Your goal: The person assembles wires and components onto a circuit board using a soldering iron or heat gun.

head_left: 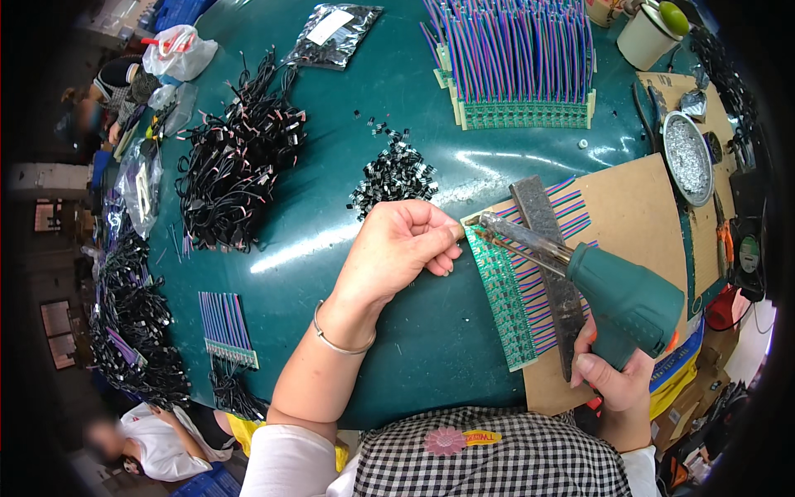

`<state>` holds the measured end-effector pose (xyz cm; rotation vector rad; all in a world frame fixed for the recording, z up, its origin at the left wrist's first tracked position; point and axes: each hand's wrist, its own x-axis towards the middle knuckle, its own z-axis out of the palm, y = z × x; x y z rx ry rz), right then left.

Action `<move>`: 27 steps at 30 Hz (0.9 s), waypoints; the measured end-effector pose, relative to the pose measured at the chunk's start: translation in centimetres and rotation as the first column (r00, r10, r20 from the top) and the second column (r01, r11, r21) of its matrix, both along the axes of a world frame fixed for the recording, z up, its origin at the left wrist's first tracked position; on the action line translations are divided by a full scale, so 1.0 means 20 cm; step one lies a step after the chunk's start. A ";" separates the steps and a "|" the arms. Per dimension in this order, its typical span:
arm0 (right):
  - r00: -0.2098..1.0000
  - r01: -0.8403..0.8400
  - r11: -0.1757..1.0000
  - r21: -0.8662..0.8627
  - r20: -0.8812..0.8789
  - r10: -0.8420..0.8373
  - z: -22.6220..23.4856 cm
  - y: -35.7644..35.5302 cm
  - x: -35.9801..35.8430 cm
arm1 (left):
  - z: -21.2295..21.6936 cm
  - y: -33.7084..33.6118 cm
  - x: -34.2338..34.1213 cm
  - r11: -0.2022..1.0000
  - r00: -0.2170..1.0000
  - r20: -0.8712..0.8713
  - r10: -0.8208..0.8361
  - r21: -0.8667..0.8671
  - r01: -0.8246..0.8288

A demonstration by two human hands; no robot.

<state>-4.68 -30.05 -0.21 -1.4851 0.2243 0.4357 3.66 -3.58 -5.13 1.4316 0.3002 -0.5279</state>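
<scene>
My right hand point(617, 373) is wrapped round the grip of a green soldering gun point(629, 294). Its metal nozzle reaches left to the top corner of a green circuit board panel point(503, 302). At that same corner, my left hand point(406, 244) is closed in a pinch. Whatever sits between its thumb and forefinger is too small to make out. Thin multicoloured wires point(571, 211) run rightward from the panel. Across them lies a dark grey bar point(540, 219), partly hidden behind the gun. The panel rests along the left edge of a brown cardboard sheet point(646, 199).
Beyond my left hand is a heap of small black parts point(397, 176). Black cables point(240, 166) are piled further left. Wired panels point(522, 112) stand at the back. An oval metal dish point(687, 157) sits at right. Another person point(161, 443) is at lower left.
</scene>
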 end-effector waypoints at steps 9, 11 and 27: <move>0.994 0.101 0.995 0.021 0.033 -0.102 0.03 0.02 0.02 | 0.01 -0.02 0.00 0.999 1.000 -0.007 0.001 0.042 -0.001; 0.998 0.057 0.997 0.056 0.033 -0.059 0.04 0.01 0.03 | 0.01 -0.01 0.00 0.999 1.000 -0.007 0.007 0.033 -0.007; 1.000 0.003 1.000 0.007 0.027 -0.003 0.00 0.01 0.00 | -0.01 -0.01 -0.01 0.999 0.999 0.012 0.031 0.017 -0.031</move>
